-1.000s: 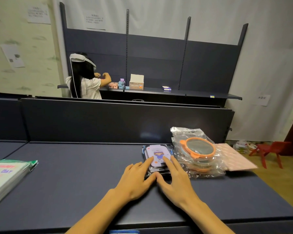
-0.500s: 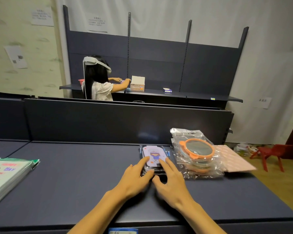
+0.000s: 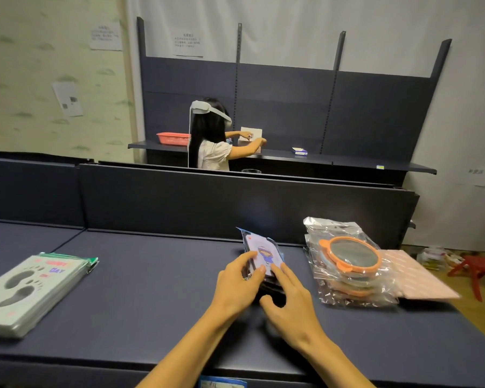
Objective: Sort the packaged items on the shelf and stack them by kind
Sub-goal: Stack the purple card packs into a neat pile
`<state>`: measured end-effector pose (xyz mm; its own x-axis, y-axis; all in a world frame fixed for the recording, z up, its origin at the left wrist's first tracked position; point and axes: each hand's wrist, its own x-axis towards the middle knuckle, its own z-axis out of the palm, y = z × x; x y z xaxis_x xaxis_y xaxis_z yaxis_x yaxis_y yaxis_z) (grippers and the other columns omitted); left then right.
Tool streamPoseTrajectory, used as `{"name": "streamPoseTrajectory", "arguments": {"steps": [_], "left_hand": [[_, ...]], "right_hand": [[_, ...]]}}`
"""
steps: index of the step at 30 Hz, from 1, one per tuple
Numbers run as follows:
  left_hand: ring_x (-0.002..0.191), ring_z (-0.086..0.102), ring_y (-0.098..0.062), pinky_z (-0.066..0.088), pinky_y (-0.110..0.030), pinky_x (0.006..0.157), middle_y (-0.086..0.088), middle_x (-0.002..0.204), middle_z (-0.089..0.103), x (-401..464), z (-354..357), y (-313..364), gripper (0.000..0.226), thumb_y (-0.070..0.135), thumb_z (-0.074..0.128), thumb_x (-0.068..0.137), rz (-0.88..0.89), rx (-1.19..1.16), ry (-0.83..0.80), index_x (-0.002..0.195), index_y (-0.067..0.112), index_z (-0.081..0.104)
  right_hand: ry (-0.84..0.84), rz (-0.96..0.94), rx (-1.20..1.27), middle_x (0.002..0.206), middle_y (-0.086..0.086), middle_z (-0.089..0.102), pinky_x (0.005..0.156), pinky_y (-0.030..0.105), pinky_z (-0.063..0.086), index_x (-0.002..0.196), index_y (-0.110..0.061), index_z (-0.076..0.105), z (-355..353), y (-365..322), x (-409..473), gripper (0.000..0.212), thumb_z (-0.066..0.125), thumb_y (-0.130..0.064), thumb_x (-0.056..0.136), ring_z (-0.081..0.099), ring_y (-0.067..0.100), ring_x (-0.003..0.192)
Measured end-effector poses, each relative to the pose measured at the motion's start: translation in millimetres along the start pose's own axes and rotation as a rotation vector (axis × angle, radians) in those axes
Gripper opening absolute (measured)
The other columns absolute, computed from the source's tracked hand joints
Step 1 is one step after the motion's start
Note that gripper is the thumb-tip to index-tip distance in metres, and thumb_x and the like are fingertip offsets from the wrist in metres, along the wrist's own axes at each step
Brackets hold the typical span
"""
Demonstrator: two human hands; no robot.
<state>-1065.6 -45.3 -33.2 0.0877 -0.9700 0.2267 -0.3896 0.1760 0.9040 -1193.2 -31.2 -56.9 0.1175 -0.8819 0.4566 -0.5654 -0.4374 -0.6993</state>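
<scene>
Holding card packs (image 3: 261, 252): both hands (image 3: 237, 287).

Bare forearms, no sleeves, hands (image 3: 263, 287) ungloved

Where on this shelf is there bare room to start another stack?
The widest bare patch lies between the green footprint packs at the left and the purple card packs under the left hand and right hand. It is crowded at the right, where the bagged orange mirrors meet the pink sheet.
</scene>
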Motion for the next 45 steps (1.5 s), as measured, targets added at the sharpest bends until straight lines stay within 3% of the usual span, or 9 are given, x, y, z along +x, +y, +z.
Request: {"name": "streamPoseTrajectory", "arguments": {"steps": [7, 12, 14, 20, 25, 29, 32, 35, 45], "left_hand": [[0.090, 0.069, -0.013, 0.056, -0.040, 0.086, 0.007, 0.095, 0.073, 3.4, -4.2, -9.7, 0.031, 0.038, 0.072, 0.061, -0.184, -0.287, 0.003, 0.092, 0.039, 0.066], [0.092, 0.070, -0.028, 0.055, -0.045, 0.087, -0.010, 0.097, 0.073, 1.7, -14.4, -11.3, 0.036, 0.010, 0.074, 0.068, -0.256, -0.514, -0.017, 0.100, 0.023, 0.063], [0.092, 0.070, -0.030, 0.056, -0.043, 0.087, -0.008, 0.091, 0.075, 0.3, -22.9, -14.4, 0.033, 0.001, 0.070, 0.077, -0.258, -0.555, -0.030, 0.103, 0.021, 0.063], [0.087, 0.071, -0.021, 0.058, -0.037, 0.083, -0.002, 0.099, 0.073, -1.0, -59.9, -25.5, 0.036, -0.004, 0.065, 0.080, -0.190, -0.487, -0.009, 0.106, 0.020, 0.065], [0.089, 0.072, -0.024, 0.057, -0.045, 0.082, -0.008, 0.104, 0.072, -5.2, -102.6, -43.1, 0.042, -0.009, 0.064, 0.078, -0.147, -0.480, 0.055, 0.111, 0.018, 0.063], [0.087, 0.072, -0.023, 0.059, -0.036, 0.075, -0.007, 0.100, 0.073, -10.9, -134.4, -57.4, 0.046, -0.012, 0.065, 0.076, -0.111, -0.467, 0.074, 0.110, 0.019, 0.063], [0.087, 0.071, -0.018, 0.058, -0.030, 0.072, -0.007, 0.101, 0.072, -16.2, -153.5, -67.5, 0.050, -0.010, 0.065, 0.070, -0.049, -0.380, 0.059, 0.109, 0.021, 0.064], [0.091, 0.070, -0.015, 0.057, -0.025, 0.072, -0.006, 0.104, 0.071, -20.3, -170.0, -76.0, 0.053, -0.009, 0.065, 0.069, -0.003, -0.347, 0.014, 0.112, 0.022, 0.063], [0.107, 0.065, -0.018, 0.054, -0.027, 0.085, -0.003, 0.116, 0.066, -28.3, -209.7, -97.7, 0.058, -0.014, 0.059, 0.073, 0.152, -0.338, -0.126, 0.119, 0.022, 0.053]], "right_hand": [[-0.035, 0.016, -0.026, 0.138, -0.018, 0.040, 0.094, -0.006, 0.019, 0.136, -0.026, 0.049, 3.8, 4.9, 3.4, 0.072, 0.045, -0.043, 0.066, 0.040, -0.007, 0.122], [-0.046, -0.031, -0.001, 0.129, -0.037, 0.025, 0.094, -0.008, 0.015, 0.135, -0.025, 0.049, 8.0, -1.5, 3.8, 0.064, 0.052, -0.026, 0.071, 0.029, -0.014, 0.123], [-0.071, -0.046, 0.012, 0.126, -0.038, 0.021, 0.095, -0.008, 0.014, 0.135, -0.024, 0.049, 12.2, -5.4, 4.2, 0.063, 0.052, -0.022, 0.072, 0.026, -0.013, 0.125], [-0.088, -0.038, 0.029, 0.139, -0.019, 0.032, 0.096, -0.006, 0.016, 0.133, -0.022, 0.053, 38.7, -17.9, 8.5, 0.068, 0.042, -0.045, 0.070, 0.031, -0.006, 0.128], [-0.101, -0.054, 0.051, 0.143, -0.009, 0.040, 0.099, 0.000, 0.024, 0.128, -0.027, 0.058, 72.7, -39.8, 15.5, 0.059, 0.037, -0.051, 0.078, 0.039, 0.000, 0.129], [-0.084, -0.068, 0.083, 0.142, -0.005, 0.037, 0.091, -0.002, 0.027, 0.125, -0.029, 0.059, 98.3, -60.6, 19.4, 0.032, 0.054, -0.034, 0.094, 0.036, -0.019, 0.118], [-0.077, -0.034, 0.122, 0.140, -0.004, 0.044, 0.091, 0.001, 0.030, 0.124, -0.046, 0.051, 114.1, -71.1, 22.4, 0.036, 0.058, -0.029, 0.093, 0.043, -0.005, 0.120], [-0.061, -0.061, 0.165, 0.125, -0.012, 0.056, 0.086, 0.001, 0.037, 0.121, -0.052, 0.047, 126.2, -84.4, 22.1, 0.045, 0.061, -0.023, 0.091, 0.049, -0.010, 0.111], [-0.047, -0.042, 0.210, 0.134, -0.010, 0.053, 0.088, 0.006, 0.043, 0.139, -0.033, 0.042, 154.0, -114.3, 9.0, 0.053, 0.062, -0.024, 0.091, 0.052, -0.007, 0.115]]}}
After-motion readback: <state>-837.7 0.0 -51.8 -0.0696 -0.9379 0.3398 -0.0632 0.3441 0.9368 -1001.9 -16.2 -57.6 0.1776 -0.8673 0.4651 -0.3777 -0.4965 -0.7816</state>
